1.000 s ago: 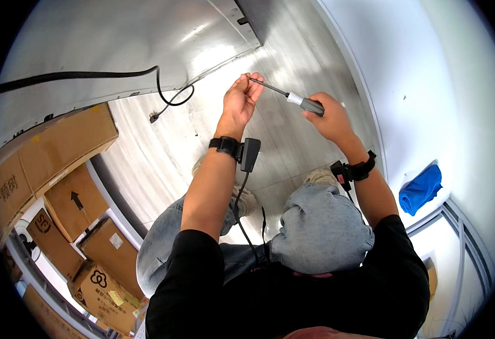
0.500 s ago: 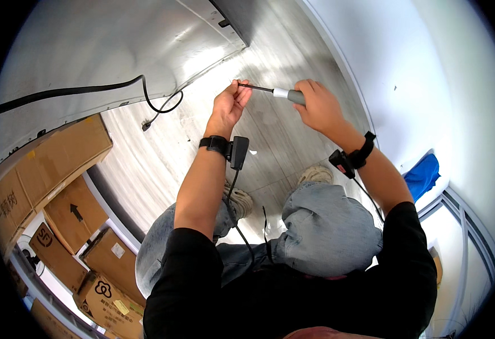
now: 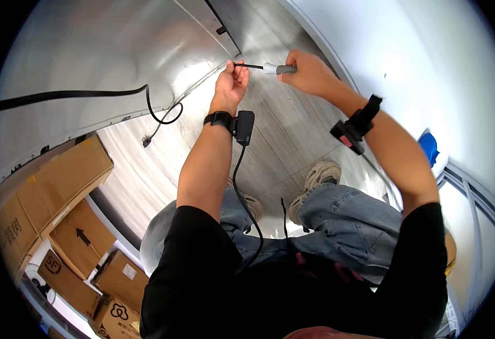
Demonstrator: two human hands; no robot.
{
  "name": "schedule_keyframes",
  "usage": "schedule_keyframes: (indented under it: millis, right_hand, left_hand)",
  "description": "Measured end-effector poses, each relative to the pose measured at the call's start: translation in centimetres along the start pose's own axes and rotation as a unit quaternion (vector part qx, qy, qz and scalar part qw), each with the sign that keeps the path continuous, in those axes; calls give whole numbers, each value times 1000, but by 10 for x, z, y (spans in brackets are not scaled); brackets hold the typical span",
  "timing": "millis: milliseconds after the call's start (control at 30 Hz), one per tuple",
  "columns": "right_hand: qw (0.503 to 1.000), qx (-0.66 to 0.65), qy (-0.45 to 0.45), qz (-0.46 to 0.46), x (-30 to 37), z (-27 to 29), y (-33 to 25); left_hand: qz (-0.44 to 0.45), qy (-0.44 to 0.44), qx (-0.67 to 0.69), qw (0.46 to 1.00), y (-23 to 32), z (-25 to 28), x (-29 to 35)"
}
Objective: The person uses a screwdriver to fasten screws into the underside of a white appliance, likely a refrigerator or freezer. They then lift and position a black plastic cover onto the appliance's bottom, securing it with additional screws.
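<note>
Room: grey plank floor [image 3: 292, 135] down below, with a white wall [image 3: 405, 51] on the right side.
Big panel: a large shiny silver metal sheet [image 3: 117, 51] fills the top left, and its edge runs down toward the hands.
Tool: a thin screwdriver with a grey handle and a dark metal rod [image 3: 264, 68] is held up between the two hands, close to the edge of the metal sheet.
Right hand: the right hand [image 3: 307, 72] is closed round the grey handle.
Left hand: the left hand [image 3: 231, 85] pinches the far tip of the dark rod with its fingertips; I cannot tell if something tiny sits at the tip.
How it handles: the screwdriver looks light and stiff. The rod is thin and smooth, so it could slip. The thick grey handle is the best place to grip it.
Wrists: a black band with a small black box [image 3: 241, 125] sits on the left wrist, and a wire hangs from it. Another black band [image 3: 356, 125] is on the right wrist.
Cable: a black cord [image 3: 89, 93] lies across the metal sheet and curls onto the floor.
Boxes: brown cardboard boxes [image 3: 49, 186] are stacked at the left.
Legs: blue jeans [image 3: 343, 220] and light shoes [image 3: 318, 175] show below the arms.
Blue thing: a blue cloth [image 3: 430, 148] lies by the wall on the right.
</note>
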State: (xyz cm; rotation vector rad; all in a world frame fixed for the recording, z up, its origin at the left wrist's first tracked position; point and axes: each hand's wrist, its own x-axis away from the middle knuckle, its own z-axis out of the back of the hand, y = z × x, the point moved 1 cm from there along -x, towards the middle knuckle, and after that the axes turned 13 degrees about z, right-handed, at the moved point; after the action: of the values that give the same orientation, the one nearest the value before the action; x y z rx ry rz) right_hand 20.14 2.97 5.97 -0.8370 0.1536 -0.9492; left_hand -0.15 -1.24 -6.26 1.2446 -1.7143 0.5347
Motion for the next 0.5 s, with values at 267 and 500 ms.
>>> schedule_keyframes:
  millis: [267,500]
  right_hand:
    - [874,-374,168,-260,50,-118,30]
    - [832,-435,194,-286,45,-186,32]
  left_hand:
    - [40,41,-166,984,-14,10,-48]
    - [-34,49,-301,952,10,17,-52]
